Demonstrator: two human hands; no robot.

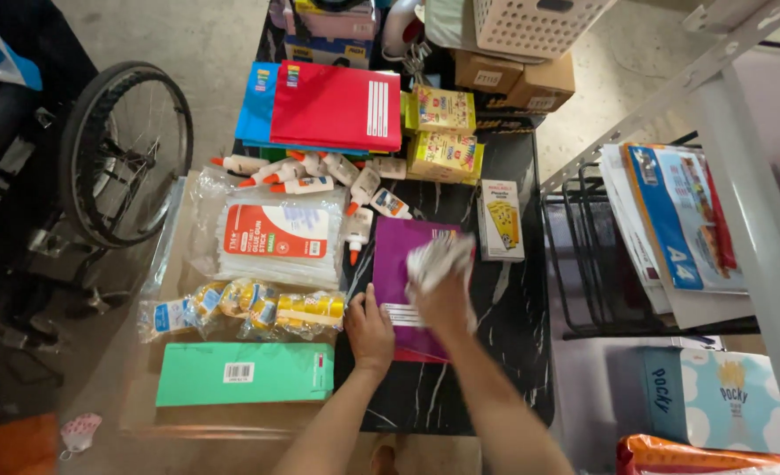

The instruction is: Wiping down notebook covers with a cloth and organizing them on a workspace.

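Two hands at lower centre: left hand (pixel 370 332) flat, fingers released, touching the edge of the purple notebook (pixel 405 264); right hand (pixel 444 295) clenched around a crumpled white cloth (pixel 438 258), over the notebook on the black marble-patterned table (pixel 513 352). Left: green box (pixel 242 373), glue-stick bag (pixel 276 239). Farther up: glue bottles (pixel 320 174), red notebook (pixel 337 105).

I am seeing a purple notebook (pixel 412 264) lying on a black tabletop (pixel 504 352) veined with white marbling. My right hand (pixel 443 299) is showing a white cloth (pixel 438 259) over it. A red folder (pixel 337 105) is covering a blue one (pixel 256 101); yellow boxes (pixel 444 132) and a mint-green packet (pixel 242 374) are sitting nearby.
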